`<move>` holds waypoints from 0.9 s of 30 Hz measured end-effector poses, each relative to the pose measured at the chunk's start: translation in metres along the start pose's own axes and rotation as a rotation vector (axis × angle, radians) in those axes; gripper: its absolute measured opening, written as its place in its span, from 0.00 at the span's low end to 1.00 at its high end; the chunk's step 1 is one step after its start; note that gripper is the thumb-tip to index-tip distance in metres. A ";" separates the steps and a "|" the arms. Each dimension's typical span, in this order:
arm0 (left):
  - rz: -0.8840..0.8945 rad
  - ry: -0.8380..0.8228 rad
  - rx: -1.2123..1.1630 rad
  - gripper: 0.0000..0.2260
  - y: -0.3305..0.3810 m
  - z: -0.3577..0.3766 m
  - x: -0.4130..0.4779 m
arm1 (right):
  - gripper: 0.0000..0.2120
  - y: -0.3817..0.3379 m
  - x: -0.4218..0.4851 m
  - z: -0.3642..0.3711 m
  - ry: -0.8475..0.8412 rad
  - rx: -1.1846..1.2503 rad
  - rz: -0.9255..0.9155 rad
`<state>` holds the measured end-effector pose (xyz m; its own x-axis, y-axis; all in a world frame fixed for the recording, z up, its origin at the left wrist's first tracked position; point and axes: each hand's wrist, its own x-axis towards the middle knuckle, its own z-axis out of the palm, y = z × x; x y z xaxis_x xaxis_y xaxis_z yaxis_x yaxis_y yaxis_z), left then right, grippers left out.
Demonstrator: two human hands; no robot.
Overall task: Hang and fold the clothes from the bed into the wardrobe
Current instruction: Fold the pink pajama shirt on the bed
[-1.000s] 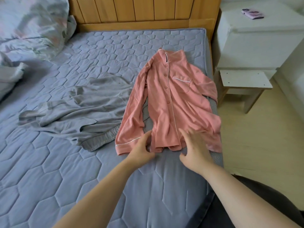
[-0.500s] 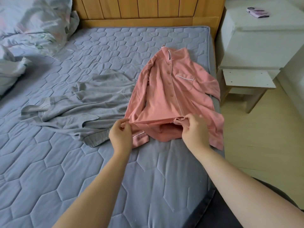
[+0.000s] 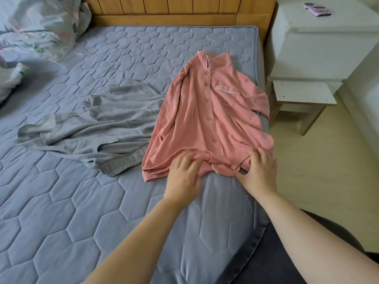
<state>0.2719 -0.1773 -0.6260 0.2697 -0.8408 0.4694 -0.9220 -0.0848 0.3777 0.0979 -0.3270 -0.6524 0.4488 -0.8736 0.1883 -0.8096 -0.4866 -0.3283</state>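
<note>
Grips doubled-up hem of shirt (image 3: 205,111) on bed (image 3: 82,201) with left hand (image 3: 183,173) and right hand (image 3: 259,171), fingers curled into fabric.

A white nightstand (image 3: 320,48) is seen at the right with a small pink thing (image 3: 315,9) laid on top, a little white stool (image 3: 303,95) is set close against it on the pale wooden floor (image 3: 320,171), and a flowery blanket (image 3: 41,23) is bunched up at the far left.
</note>
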 end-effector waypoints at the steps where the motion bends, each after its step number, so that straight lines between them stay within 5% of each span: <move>1: 0.054 -0.029 -0.018 0.16 0.012 0.007 0.001 | 0.38 0.002 0.002 -0.002 -0.084 0.029 0.049; 4: 0.109 -0.077 -0.050 0.08 0.031 0.026 0.002 | 0.48 0.009 0.005 -0.007 -0.310 0.177 0.113; 6: 0.062 -0.082 0.008 0.13 0.032 0.037 0.002 | 0.43 0.016 0.006 -0.010 -0.328 0.181 0.131; 9: 0.006 -0.198 0.126 0.23 0.030 0.046 0.009 | 0.11 0.024 0.009 -0.014 -0.079 0.093 0.126; 10: -0.011 -0.281 0.174 0.28 0.032 0.046 0.015 | 0.07 0.024 0.010 -0.015 0.006 0.130 0.144; 13: -0.066 -0.400 0.308 0.36 0.039 0.044 0.036 | 0.11 0.017 0.013 -0.032 0.116 0.441 0.332; 16: -0.151 -0.440 0.163 0.17 0.033 0.051 0.058 | 0.12 0.016 0.025 -0.052 0.169 0.793 0.689; 18: -0.502 -0.396 -0.231 0.06 0.030 0.043 0.077 | 0.13 0.020 0.031 -0.057 0.093 1.266 0.917; 20: -0.757 -0.251 -0.604 0.06 0.027 0.033 0.093 | 0.19 0.027 0.030 -0.056 -0.042 1.709 1.003; 23: -0.659 -0.173 -0.487 0.06 0.026 0.026 0.102 | 0.15 0.034 0.031 -0.051 0.060 1.965 1.011; 25: -0.519 -0.048 -0.275 0.11 0.028 0.029 0.097 | 0.09 0.037 0.031 -0.054 0.185 2.023 1.051; 27: -0.314 0.148 0.016 0.05 0.024 0.035 0.085 | 0.07 0.041 0.030 -0.061 0.212 2.043 1.051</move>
<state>0.2628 -0.2697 -0.6050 0.5769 -0.6859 0.4436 -0.7917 -0.3360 0.5101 0.0553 -0.3730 -0.6039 0.1331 -0.7915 -0.5965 0.7166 0.4926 -0.4938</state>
